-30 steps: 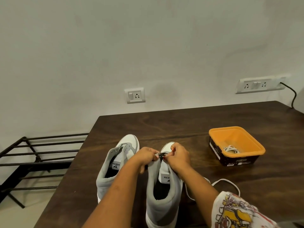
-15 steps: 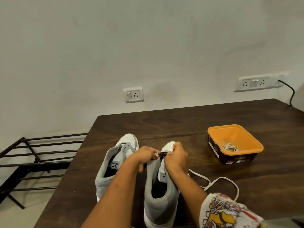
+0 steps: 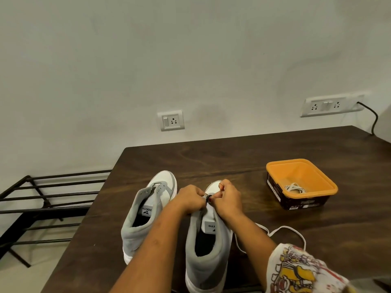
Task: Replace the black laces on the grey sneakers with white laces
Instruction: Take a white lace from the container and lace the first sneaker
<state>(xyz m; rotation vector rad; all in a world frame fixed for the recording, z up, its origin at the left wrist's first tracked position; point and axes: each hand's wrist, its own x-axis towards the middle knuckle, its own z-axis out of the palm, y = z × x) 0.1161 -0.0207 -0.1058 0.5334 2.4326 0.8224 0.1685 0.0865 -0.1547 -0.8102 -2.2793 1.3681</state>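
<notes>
— Which step is the person on?
— Lacing the right sneaker (image 3: 208, 265), it seems. The left hand (image 3: 190, 197) and right hand (image 3: 229, 197) meet over its tongue, toward the toe, fingertips of each pinched on a small dark bit (image 3: 208, 197) between them. Whether that is an eyelet or a lace tip is too small to tell.
— And the white laces?
— One white lace (image 3: 283, 227) lies on the table (image 3: 232, 161) just right of that sneaker and passes behind the right forearm. A coiled lace (image 3: 295, 188) sits in the orange tub (image 3: 304, 203), farther right. The left sneaker (image 3: 135, 233) stands unlaced.
— Next move?
— Probably feeding the tip through a low eyelet, then evening both ends
</notes>
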